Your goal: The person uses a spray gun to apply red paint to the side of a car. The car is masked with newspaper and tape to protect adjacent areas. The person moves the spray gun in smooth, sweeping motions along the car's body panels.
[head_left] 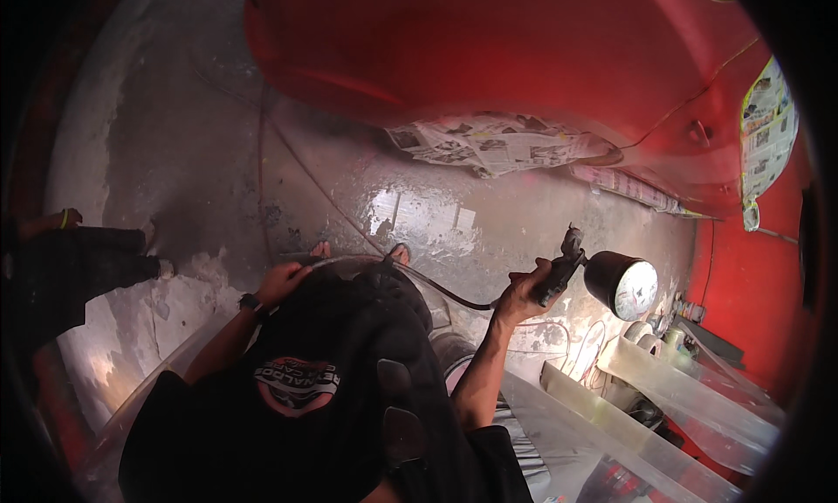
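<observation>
My right hand (526, 292) is wrapped round the grip of a dark spray gun (561, 276), held out to the right. A black paint cup (618, 283) with a pale round lid is joined to the gun and lies tipped sideways. An air hose (445, 292) runs from the gun's handle across the front of my body. My left hand (284, 282) is closed at waist height on a greyish stretch of hose (345, 259); its fingertips are partly hidden. Ahead is a red car body (489, 58), its wheel arch covered with newspaper (506, 142). The gun is apart from the car.
More newspaper with yellow tape (770, 136) covers part of the car at far right. Another person in dark trousers (105, 258) stands at left. Clear plastic-like sheets (628, 416) and cans stand at lower right by a red wall (742, 276). Hose trails over the wet-looking concrete floor (192, 154).
</observation>
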{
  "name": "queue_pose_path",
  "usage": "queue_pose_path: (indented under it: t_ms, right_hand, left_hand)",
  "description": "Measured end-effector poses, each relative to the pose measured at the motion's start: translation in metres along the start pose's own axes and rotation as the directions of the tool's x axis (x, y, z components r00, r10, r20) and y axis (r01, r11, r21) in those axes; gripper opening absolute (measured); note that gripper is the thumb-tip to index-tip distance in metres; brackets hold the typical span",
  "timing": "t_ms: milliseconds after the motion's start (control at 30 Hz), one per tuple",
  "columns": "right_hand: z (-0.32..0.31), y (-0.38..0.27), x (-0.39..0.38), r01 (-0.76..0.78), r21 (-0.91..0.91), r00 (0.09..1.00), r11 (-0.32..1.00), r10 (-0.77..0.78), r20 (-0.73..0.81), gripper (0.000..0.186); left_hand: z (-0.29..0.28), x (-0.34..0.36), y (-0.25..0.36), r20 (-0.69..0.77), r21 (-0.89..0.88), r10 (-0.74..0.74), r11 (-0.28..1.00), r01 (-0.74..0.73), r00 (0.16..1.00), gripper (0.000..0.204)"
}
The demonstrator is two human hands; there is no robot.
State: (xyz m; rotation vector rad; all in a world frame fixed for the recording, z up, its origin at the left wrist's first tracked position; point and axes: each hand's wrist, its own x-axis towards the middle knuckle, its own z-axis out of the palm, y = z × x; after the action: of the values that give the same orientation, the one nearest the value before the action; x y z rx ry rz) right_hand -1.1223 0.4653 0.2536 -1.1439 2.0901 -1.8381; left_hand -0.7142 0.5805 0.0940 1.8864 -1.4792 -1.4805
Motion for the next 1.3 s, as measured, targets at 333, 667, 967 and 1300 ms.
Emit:
queue_pose_path:
  t_ms: [333, 667, 967, 1300]
  right_hand:
    - [0.092, 0.013, -0.098, 0.347, -0.058, 0.806, 0.936, -0.266, 0.528, 0.033]
    - [0.06, 0.01, -0.074, 0.176, -0.062, 0.857, 0.982, -0.122, 0.501, 0.029]
    - [-0.01, -0.001, 0.066, -0.263, 0.053, 0.927, 0.963, 0.237, 0.291, 0.027]
    - [0.004, 0.054, 0.054, 0.041, 0.014, 0.964, 0.999, -0.043, 0.262, 0.03]
  left_hand:
    - [-0.015, -0.013, -0.056, -0.008, 0.106, 0.02, 0.994, -0.019, 1.0, 0.044]
    - [-0.027, -0.024, -0.06, 0.043, 0.09, -0.04, 0.995, 0.036, 0.998, 0.044]
    - [0.009, 0.012, -0.035, 0.034, 0.141, 0.074, 0.987, -0.078, 0.997, 0.045]
    - [0.041, 0.012, 0.03, 0.006, -0.084, -0.105, 0.991, 0.105, 0.994, 0.045]
